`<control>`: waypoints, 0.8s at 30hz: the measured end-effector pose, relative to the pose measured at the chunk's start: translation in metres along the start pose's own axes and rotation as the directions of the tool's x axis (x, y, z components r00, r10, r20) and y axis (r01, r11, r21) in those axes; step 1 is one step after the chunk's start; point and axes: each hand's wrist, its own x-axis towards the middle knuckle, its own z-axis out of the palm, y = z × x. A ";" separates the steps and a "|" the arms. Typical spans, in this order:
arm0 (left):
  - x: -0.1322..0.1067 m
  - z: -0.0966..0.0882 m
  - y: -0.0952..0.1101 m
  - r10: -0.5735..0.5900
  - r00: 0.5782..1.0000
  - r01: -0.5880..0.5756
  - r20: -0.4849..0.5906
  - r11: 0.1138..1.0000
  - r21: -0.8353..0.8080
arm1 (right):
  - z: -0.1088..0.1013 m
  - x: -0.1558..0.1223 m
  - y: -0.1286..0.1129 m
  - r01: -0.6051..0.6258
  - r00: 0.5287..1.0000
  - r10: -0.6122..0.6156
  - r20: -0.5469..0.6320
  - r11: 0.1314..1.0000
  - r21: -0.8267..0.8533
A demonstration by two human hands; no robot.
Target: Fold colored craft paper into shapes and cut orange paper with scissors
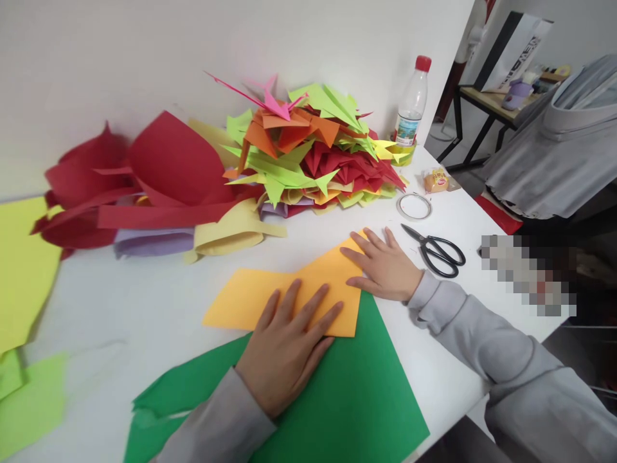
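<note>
Orange paper [248,296], angled in outline, lies on the tabletop [110,308], its lower edge overlapping the top of a green sheet [357,399]. The person's left grip [284,350] rests palm down across the orange paper, fingers spread, released and grasping nothing. The right grip [388,265] lies at the paper's upper right corner, fingers fanned, likewise released. Both arms wear grey sleeves [501,354]; the left one crosses the green sheet, which has a ragged slit at its left side.

Near the right wrist sit black scissors [439,252], blades pointing toward a roll of tape [401,212]. Beyond are a wrapped snack [436,182] and a red-capped bottle [409,122] with yellow liquid in its bottom. Folded shapes [289,132] in lime, orange, red and pink pile up by the wall [144,51]. To their left lie curved red pieces [178,164], with a lilac piece [154,242] and a pale yellow piece [231,231] in front. A yellow sheet [24,276] and a lime sheet [41,399] lie at the far left.
</note>
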 end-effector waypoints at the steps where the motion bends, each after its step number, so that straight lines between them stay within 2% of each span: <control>1: 0.000 0.000 0.000 -0.003 1.000 0.003 -0.002 1.000 -0.007 | 0.000 0.001 0.001 -0.005 1.000 0.005 0.002 1.000 -0.011; 12: 0.001 -0.002 0.000 -0.022 0.999 0.023 0.027 0.999 -0.041 | 0.007 0.009 0.007 -0.131 0.989 0.125 -0.078 0.989 -0.068; 24: 0.006 -0.007 0.000 0.010 0.999 -0.010 0.053 1.000 0.003 | 0.004 0.009 0.001 -0.154 0.986 0.155 0.056 0.988 -0.007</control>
